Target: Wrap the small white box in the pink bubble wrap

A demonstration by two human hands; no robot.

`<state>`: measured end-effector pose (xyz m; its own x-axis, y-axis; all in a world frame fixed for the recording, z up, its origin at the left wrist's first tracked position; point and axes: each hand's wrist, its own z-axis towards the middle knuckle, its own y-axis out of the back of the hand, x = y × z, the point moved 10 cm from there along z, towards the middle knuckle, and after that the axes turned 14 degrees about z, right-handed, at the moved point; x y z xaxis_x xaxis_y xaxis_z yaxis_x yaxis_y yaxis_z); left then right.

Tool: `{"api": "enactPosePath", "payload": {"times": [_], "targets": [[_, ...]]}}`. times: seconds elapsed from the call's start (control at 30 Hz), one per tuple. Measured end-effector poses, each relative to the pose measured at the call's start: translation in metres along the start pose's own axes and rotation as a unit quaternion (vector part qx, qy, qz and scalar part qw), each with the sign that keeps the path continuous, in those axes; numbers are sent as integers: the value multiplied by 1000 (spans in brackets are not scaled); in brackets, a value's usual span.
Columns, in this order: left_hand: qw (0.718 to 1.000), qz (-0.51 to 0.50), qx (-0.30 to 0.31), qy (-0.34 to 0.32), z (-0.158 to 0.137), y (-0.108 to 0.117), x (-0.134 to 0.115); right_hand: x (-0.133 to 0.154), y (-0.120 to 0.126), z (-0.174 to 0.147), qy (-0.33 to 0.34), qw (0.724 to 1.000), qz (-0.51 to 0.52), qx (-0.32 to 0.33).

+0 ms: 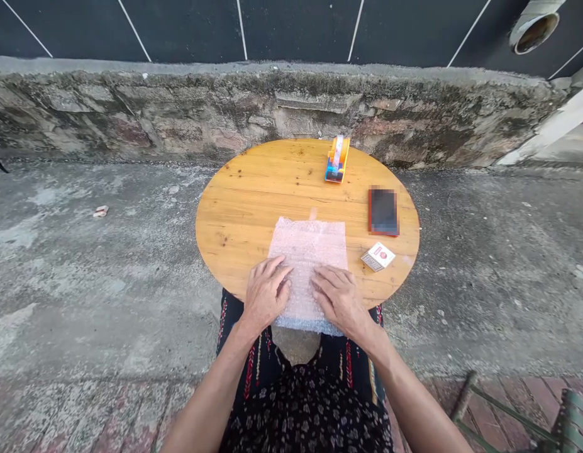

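A pinkish, translucent sheet of bubble wrap [304,251] lies on the round wooden table [239,207], its near edge hanging over the front. My left hand [267,290] rests on its left side with the fingers stretched out. On the right side, my right hand [337,294] lies with fingers spread and pointing inward. Both palms face down and neither hand grips anything. A small piece of clear tape [313,214] shows at the sheet's far edge. To the right of the sheet sits a small white box [378,256] with red print.
An orange tape dispenser [337,160] stands at the table's far side. A dark, blurred rectangular object with a red edge [383,212] lies on the right. Beyond the table runs a low stone wall [187,113]. A metal chair [503,409] is at the lower right.
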<state>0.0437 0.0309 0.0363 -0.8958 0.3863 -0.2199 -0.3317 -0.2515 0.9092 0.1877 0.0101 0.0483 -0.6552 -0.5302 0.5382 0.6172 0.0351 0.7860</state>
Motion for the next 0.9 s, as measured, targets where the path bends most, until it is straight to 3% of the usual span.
{"api": "enactPosePath", "payload": {"times": [0.1, 0.4, 0.67, 0.9], "targets": [[1000, 1, 0, -1, 0, 0, 0, 4, -4, 2, 3, 1000, 5, 10], [1000, -6, 1, 3, -1, -1, 1, -25, 19, -23, -23, 999, -10, -42], [1000, -5, -9, 3, -2, 0, 1, -45, 44, -45, -71, 982, 1, -173], [1000, -3, -11, 4, -2, 0, 1, -51, 56, -49, -83, 970, 46, -224]]}}
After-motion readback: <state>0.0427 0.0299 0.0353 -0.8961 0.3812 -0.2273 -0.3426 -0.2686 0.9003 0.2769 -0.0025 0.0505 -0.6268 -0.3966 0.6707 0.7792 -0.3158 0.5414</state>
